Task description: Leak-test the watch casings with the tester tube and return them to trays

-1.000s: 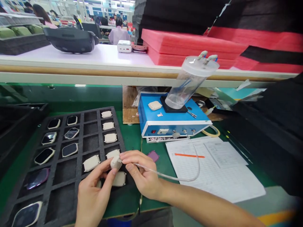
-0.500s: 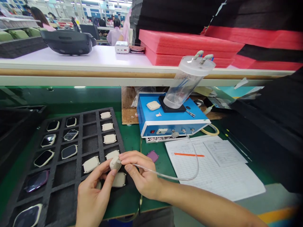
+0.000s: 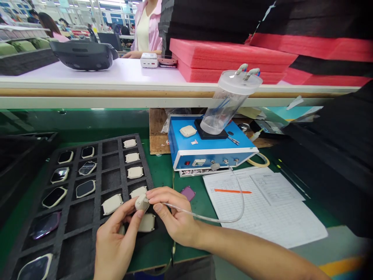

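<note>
Between the thumb and fingers of my left hand (image 3: 118,237) is a beige watch case (image 3: 142,202), tipped on edge above the tray. My right hand (image 3: 175,214) pinches the end of a clear tube (image 3: 201,216) against the case's side; the fingertips hide the exact contact. The tube loops back to the front of a blue machine (image 3: 214,149). Below my hands, a black foam tray (image 3: 80,216) holds several beige watch cases (image 3: 135,172) on the right and several watches with dark screens (image 3: 85,188) on the left.
A clear cylinder (image 3: 224,107) stands tilted on the machine, beside another beige case (image 3: 188,131). Printed sheets (image 3: 262,210) with an orange stick (image 3: 233,191) lie at right. A purple piece (image 3: 188,193) rests behind my right hand. Pink foam (image 3: 230,56) is stacked on the shelf.
My hands, the watch case and the tube stay practically still. Behind the shelf, a person in a pink jacket now stands close, with a hand at the shelf's far edge.
</note>
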`<move>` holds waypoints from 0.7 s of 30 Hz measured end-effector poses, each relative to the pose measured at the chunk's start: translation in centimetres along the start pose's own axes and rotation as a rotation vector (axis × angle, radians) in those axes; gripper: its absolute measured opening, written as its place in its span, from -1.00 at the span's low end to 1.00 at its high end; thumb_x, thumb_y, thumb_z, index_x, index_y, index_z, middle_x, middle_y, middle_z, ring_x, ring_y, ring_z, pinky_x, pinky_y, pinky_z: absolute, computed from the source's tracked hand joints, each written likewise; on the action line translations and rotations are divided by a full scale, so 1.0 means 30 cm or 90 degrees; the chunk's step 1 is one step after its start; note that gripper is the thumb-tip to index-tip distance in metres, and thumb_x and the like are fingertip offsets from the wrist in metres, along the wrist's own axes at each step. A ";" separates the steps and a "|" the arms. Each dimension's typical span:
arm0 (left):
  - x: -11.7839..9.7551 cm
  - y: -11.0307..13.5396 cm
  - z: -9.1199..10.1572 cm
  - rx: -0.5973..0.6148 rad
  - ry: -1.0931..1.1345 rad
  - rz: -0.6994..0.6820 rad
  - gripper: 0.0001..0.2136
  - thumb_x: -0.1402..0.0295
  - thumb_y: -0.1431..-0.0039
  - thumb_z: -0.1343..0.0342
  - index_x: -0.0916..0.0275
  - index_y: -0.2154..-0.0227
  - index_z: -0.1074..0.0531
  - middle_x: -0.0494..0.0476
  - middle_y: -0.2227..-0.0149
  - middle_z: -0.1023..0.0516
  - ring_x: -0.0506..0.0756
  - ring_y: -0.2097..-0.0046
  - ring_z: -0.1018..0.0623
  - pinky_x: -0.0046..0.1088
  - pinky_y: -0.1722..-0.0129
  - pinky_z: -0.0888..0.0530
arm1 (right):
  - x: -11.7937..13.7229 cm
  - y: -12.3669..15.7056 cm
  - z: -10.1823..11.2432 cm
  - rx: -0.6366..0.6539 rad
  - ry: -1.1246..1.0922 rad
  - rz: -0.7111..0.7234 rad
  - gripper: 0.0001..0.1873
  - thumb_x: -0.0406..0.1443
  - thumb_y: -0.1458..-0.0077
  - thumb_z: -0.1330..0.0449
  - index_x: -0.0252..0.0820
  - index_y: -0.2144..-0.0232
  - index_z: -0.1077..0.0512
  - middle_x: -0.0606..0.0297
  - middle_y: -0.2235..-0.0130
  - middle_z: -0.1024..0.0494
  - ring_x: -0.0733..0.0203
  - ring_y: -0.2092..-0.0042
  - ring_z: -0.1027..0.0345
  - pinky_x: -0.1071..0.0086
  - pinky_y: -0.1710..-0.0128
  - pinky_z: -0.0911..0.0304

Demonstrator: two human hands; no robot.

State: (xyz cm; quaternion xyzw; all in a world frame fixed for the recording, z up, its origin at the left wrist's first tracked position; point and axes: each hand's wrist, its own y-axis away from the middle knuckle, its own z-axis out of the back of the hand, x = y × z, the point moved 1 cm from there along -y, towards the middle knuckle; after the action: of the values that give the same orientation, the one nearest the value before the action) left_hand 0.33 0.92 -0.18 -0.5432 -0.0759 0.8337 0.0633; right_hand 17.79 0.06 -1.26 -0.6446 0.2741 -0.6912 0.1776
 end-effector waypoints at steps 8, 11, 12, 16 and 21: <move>-0.005 0.011 -0.005 0.005 0.019 -0.001 -0.76 0.22 -0.17 -0.30 0.19 0.15 -0.69 0.14 0.24 -0.76 0.12 0.31 -0.71 -0.50 0.32 -0.62 | -0.004 0.016 -0.001 0.000 -0.028 -0.013 -0.82 -0.41 -0.33 -0.21 -0.12 0.14 -0.61 0.15 0.13 -0.70 0.16 0.02 -0.62 0.29 -0.02 -0.53; -0.009 0.018 -0.006 0.013 0.032 0.006 -0.78 0.28 -0.19 -0.29 0.20 0.14 -0.69 0.14 0.23 -0.76 0.11 0.29 -0.71 -0.51 0.29 -0.61 | -0.002 0.025 0.001 0.012 -0.027 -0.027 -0.77 -0.45 -0.33 -0.20 -0.09 0.11 -0.61 0.17 0.11 -0.68 0.18 0.00 -0.60 0.31 -0.05 -0.51; -0.010 0.020 -0.007 0.016 0.035 0.008 -0.78 0.29 -0.19 -0.28 0.20 0.14 -0.69 0.14 0.23 -0.76 0.11 0.28 -0.71 -0.50 0.28 -0.61 | -0.002 0.028 0.002 0.017 -0.026 -0.031 -0.76 -0.45 -0.33 -0.19 -0.08 0.11 -0.61 0.18 0.10 -0.68 0.18 -0.01 -0.60 0.31 -0.06 -0.50; -0.012 0.026 -0.006 0.031 0.041 0.019 -0.78 0.31 -0.22 -0.26 0.19 0.11 -0.68 0.14 0.19 -0.76 0.11 0.25 -0.70 -0.50 0.25 -0.60 | -0.006 0.039 0.004 0.032 -0.024 -0.038 -0.73 -0.47 -0.34 -0.19 -0.05 0.09 -0.59 0.20 0.09 -0.67 0.17 -0.03 -0.58 0.28 -0.08 -0.49; -0.018 0.027 -0.005 0.032 0.039 0.021 -0.79 0.32 -0.23 -0.26 0.17 0.11 -0.68 0.11 0.20 -0.76 0.09 0.24 -0.70 -0.52 0.25 -0.58 | -0.009 0.044 0.002 0.032 -0.023 -0.040 -0.73 -0.47 -0.34 -0.18 -0.05 0.08 -0.59 0.20 0.09 -0.67 0.15 -0.03 -0.58 0.25 -0.09 -0.48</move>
State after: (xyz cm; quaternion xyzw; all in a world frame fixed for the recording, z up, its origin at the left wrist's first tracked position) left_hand 0.65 0.04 0.10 -0.5679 -0.0440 0.8193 0.0658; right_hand 17.75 -0.83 -2.26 -0.6608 0.2333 -0.6911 0.1768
